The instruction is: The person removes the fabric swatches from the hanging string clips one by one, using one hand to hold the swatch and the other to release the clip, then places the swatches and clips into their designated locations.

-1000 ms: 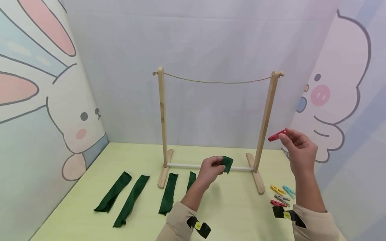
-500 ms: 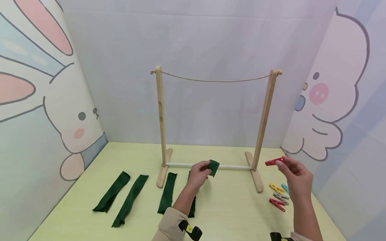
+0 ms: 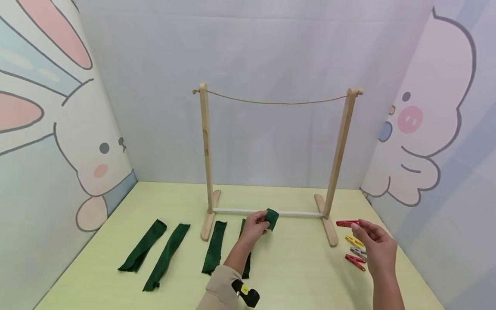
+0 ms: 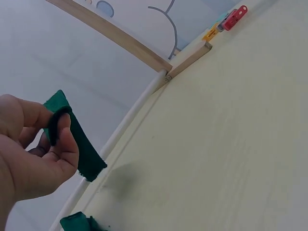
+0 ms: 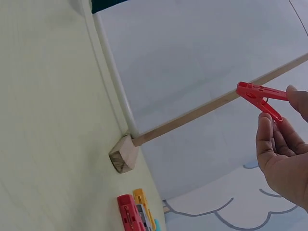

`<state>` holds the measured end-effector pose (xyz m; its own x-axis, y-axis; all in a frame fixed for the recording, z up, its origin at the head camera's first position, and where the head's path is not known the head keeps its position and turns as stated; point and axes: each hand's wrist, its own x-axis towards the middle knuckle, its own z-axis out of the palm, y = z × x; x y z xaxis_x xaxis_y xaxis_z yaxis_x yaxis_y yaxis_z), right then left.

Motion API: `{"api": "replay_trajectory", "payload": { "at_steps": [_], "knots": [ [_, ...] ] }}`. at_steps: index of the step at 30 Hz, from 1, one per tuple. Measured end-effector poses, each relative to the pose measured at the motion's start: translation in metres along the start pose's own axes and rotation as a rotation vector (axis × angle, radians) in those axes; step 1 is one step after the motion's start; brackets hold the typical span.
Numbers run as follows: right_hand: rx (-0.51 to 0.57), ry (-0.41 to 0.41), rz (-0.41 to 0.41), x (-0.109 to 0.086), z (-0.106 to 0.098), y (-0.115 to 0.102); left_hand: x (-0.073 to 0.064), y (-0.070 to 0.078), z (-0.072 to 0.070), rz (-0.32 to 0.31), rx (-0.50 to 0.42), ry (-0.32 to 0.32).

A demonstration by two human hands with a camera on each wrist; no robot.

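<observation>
While your left hand (image 3: 255, 224) is pinching the green cloth strip (image 3: 272, 218) ready near the rack (image 3: 341, 142), your right-hand fingers (image 3: 362, 230) are gripping a red clothespin (image 3: 346, 223).

Small staged play or demonstration booth, not a lived-in room. Pale yellow-green tabletop (image 3: 302, 275) enclosed by three upright panels; side panels (image 3: 46, 142) printed with pastel cartoon animals, back panel plain. Miniature wooden drying rack (image 3: 207, 150) with string line (image 3: 277, 103), green cloth strips (image 3: 166, 256) and coloured clothes pegs (image 3: 356, 252) laid out as props.
</observation>
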<state>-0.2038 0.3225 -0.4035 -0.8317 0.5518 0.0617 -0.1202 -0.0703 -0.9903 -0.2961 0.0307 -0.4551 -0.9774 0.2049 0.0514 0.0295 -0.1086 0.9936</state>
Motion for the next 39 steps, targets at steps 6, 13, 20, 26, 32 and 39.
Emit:
{"api": "replay_trajectory", "payload": {
  "at_steps": [6, 13, 20, 26, 32, 39],
  "knots": [
    [-0.043, -0.025, 0.031, -0.003, -0.005, 0.017, -0.018, -0.012, -0.005, -0.087, -0.061, -0.035],
    [-0.053, -0.072, 0.056, -0.012, -0.01, 0.026, -0.031, -0.026, -0.012, -0.13, -0.059, -0.075],
    [-0.102, -0.118, 0.132, -0.013, -0.024, 0.034, -0.043, -0.032, -0.019, -0.177, -0.016, -0.088],
    [-0.21, -0.195, 0.09, -0.013, -0.036, 0.04, -0.047, -0.034, -0.02, -0.211, 0.002, -0.101],
    [-0.144, -0.274, 0.029, -0.013, -0.047, 0.045, -0.051, -0.035, -0.022, -0.249, -0.005, -0.126],
    [-0.226, -0.336, 0.131, -0.007, -0.06, 0.048, -0.055, -0.036, -0.022, -0.255, 0.047, -0.164]
  ]
}}
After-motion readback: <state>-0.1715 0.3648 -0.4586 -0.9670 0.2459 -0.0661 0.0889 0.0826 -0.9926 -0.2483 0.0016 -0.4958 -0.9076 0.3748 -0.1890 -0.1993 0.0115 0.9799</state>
